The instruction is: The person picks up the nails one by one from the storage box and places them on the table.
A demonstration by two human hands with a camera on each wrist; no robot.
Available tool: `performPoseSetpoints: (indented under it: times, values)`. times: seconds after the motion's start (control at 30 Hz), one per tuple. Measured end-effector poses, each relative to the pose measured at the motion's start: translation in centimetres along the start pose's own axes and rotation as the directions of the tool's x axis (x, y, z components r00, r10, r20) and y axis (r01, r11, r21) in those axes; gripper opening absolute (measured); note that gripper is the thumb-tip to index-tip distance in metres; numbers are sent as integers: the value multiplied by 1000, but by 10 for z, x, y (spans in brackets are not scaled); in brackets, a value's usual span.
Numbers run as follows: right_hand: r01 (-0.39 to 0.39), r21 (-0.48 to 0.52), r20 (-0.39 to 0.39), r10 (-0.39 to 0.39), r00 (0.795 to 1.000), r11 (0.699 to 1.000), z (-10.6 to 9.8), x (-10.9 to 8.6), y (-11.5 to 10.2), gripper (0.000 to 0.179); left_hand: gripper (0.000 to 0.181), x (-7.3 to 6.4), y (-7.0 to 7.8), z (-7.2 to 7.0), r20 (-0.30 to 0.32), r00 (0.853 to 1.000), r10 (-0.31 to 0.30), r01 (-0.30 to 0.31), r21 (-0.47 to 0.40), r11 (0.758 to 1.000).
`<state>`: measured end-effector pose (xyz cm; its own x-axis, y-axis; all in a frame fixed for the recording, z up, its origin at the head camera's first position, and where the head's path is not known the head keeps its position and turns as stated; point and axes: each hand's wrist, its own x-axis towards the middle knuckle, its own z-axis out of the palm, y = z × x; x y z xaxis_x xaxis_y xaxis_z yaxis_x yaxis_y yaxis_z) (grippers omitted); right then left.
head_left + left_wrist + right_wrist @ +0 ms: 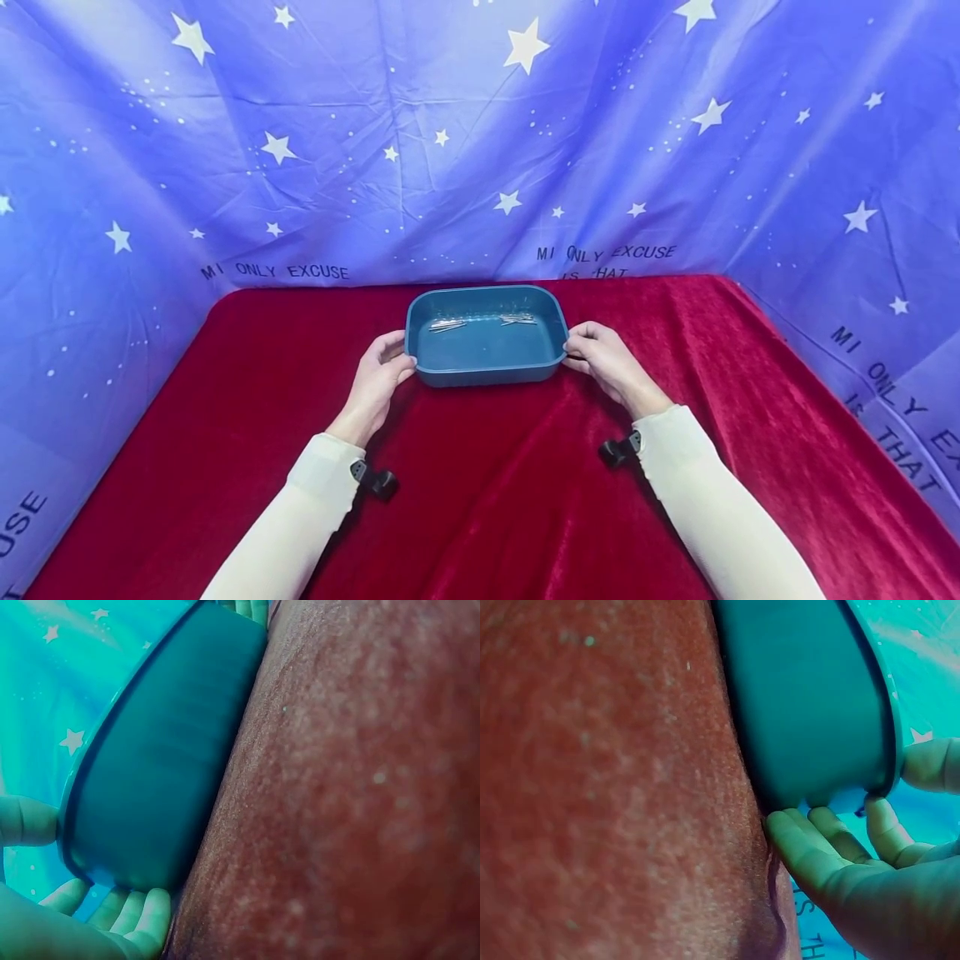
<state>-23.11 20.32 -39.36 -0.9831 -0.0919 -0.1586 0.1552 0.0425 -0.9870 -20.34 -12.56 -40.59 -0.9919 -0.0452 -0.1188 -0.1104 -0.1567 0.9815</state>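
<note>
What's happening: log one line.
left grip: holds blue box, left end | right grip: holds right end | box: on red cloth, thin silvery items inside

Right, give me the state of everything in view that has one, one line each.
Blue container: upright, resting on the red cloth
Thin silvery pieces: inside, in two separate bunches
Left hand: gripping the container's left end
Right hand: gripping its right end
Wrist cameras: worn, one per wrist
Red cloth: spread out, creased
Starry backdrop: hanging, creased

Likely a makeshift booth, starry drapes, red-clothed table
</note>
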Motion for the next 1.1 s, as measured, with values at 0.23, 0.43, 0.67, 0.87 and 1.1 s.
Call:
performPoseSetpoints:
  times: [0.23,0.43,0.67,0.87,1.1]
  values:
    - [50,-87,-41,-53,998,995,1,2,-12,32,53,1,0,1,-9,1000,6,-6,-17,1000]
    - [186,-360,-74,-227,971,914,7,11,-29,32,53,1,-1,1,-17,1000,2,-2,-12,1000]
    - [282,-578,44,-316,948,765,21,18,-53,25,53,2,-1,0,-16,1000,5,-5,-11,1000]
    - [308,-682,132,-302,944,664,36,25,-70,21,53,2,-1,0,-14,1000,7,-7,-23,1000]
    - [373,-713,252,-279,927,594,54,36,-87,19,52,1,-2,1,-16,1000,10,-10,-32,999]
